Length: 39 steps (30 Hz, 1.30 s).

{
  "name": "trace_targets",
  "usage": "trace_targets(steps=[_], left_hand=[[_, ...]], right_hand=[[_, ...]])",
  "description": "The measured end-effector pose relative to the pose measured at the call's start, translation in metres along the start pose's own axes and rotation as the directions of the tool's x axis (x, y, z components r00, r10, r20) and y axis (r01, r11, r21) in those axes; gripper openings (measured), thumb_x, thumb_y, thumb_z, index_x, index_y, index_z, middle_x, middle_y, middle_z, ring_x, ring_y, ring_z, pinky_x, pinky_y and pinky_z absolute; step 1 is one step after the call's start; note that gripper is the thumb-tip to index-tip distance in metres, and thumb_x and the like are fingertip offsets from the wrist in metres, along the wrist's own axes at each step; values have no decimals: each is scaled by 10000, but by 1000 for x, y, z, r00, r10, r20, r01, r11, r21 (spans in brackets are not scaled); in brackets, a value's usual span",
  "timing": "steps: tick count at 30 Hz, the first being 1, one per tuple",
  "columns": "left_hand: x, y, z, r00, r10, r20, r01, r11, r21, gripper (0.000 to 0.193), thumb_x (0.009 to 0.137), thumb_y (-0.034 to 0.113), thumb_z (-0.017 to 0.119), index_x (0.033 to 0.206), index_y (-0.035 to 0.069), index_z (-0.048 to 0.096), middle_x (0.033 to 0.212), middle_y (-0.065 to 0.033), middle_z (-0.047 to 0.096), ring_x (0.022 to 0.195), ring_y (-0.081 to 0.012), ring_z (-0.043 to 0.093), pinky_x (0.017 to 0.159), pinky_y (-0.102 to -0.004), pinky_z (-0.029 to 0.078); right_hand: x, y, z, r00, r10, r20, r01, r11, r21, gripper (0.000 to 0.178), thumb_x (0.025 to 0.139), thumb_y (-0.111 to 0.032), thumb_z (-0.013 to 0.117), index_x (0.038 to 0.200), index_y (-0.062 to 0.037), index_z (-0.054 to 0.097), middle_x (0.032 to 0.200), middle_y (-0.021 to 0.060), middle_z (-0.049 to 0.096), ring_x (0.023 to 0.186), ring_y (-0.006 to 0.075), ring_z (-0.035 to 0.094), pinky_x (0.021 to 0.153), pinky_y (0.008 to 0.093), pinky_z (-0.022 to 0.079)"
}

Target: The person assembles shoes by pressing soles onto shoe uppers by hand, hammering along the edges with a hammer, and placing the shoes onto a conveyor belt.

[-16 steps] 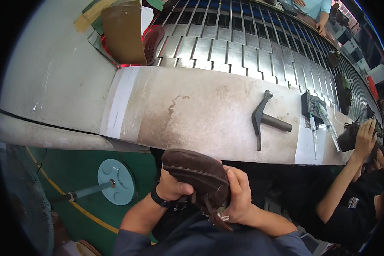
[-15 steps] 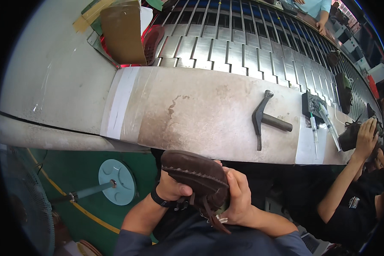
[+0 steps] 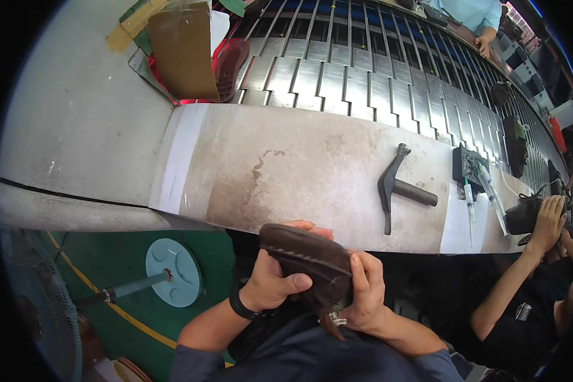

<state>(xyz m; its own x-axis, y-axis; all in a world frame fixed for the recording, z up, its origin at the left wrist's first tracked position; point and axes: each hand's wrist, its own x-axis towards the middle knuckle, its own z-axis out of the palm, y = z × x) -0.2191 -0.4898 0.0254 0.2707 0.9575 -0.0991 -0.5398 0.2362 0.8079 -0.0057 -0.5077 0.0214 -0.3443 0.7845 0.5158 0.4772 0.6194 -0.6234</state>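
A dark brown leather shoe (image 3: 309, 254) with a raised zigzag-stitched seam around its toe is held between both my hands, just in front of the worktable's near edge. My left hand (image 3: 270, 280) wraps its left side, thumb on the upper and fingertips showing beyond the toe. My right hand (image 3: 368, 290) grips the other end, fingers along its side. Pale lace or string and a brown flap hang near my right palm. The shoe's opening is mostly hidden. Beyond it, a hammer (image 3: 387, 188) with a dark handle lies on the worktable (image 3: 325, 184).
Two syringes (image 3: 469, 200) lie beside a black block (image 3: 468, 164) on the right. A neighbour's hand (image 3: 547, 223) holds a dark shoe (image 3: 522, 215). A slatted metal conveyor (image 3: 305, 79) runs behind the table. Left are a brown board (image 3: 183, 57), a fan (image 3: 35, 305) and a blue disc (image 3: 174, 272).
Both my hands and the shoe have shifted slightly right, and the shoe has turned a little. My left fingertips now show past its toe. The neighbour's dark shoe has changed position slightly.
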Motion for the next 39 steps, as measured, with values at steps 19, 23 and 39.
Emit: trace_targets(steps=[19, 23, 39], left_hand=[[25, 38, -19, 869, 494, -3, -368, 652, 663, 601, 1002, 430, 749, 1308, -69, 612, 1049, -158, 761, 931, -267, 744, 854, -373, 577], [50, 26, -49, 765, 637, -96, -165, 337, 927, 250, 896, 183, 819, 1028, 17, 686, 824, -98, 675, 696, -265, 673, 643, -373, 524], [62, 24, -50, 673, 651, 351, -303, -191, 934, 176, 794, 140, 840, 861, 88, 686, 682, -56, 570, 605, -285, 587, 563, -405, 458]], right_hand=[[62, -10, -36, 863, 304, 405, -504, 582, 638, 1203, 821, -241, 944, 1690, 20, 154, 1388, 144, 592, 1195, 265, 641, 1035, 408, 532], [152, 50, -38, 690, 620, 373, -624, 249, 741, 875, 776, -30, 803, 1559, 12, 415, 1147, 91, 657, 1018, 195, 687, 882, 347, 594], [274, 262, -9, 859, 455, -235, -512, 782, -357, 618, 893, -211, 732, 1404, 88, 556, 1266, 327, 678, 1260, 493, 625, 1104, 506, 486]])
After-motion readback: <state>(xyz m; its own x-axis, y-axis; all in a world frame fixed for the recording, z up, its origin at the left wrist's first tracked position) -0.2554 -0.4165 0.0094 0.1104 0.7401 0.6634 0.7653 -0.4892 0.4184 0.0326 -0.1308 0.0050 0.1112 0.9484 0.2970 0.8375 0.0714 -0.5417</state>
